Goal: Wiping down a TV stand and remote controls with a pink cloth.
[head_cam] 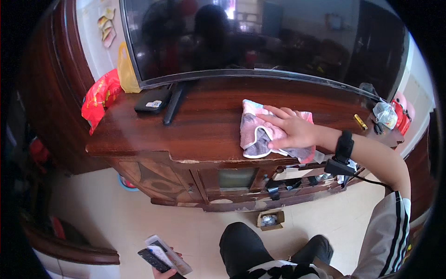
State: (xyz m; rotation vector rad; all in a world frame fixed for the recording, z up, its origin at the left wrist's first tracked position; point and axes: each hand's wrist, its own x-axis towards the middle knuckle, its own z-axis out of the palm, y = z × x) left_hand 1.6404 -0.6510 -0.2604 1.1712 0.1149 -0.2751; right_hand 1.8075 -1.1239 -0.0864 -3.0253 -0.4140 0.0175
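Note:
My right hand (pixel 294 130) lies palm down on a folded pink and grey cloth (pixel 252 130), its fingers spread. Under the cloth is the top of a dark red-brown wooden TV cabinet (pixel 205 139), near its front edge. Low at the bottom left, my left hand (pixel 165 274) grips several slim things together. Among them are a black remote control (pixel 153 261), a white remote control (pixel 162 256) and a clear plastic case (pixel 179 263). Most of the left hand is hidden by these or cut off by the frame.
A large television (pixel 264 42) stands along the back. At left are a black set-top box (pixel 152 102), the television's foot (pixel 173 108), a red bag (pixel 101 99) and a yellow bag (pixel 128 71). A yellow lighter (pixel 360 122) lies right. An open cardboard box (pixel 271 227) sits on the floor.

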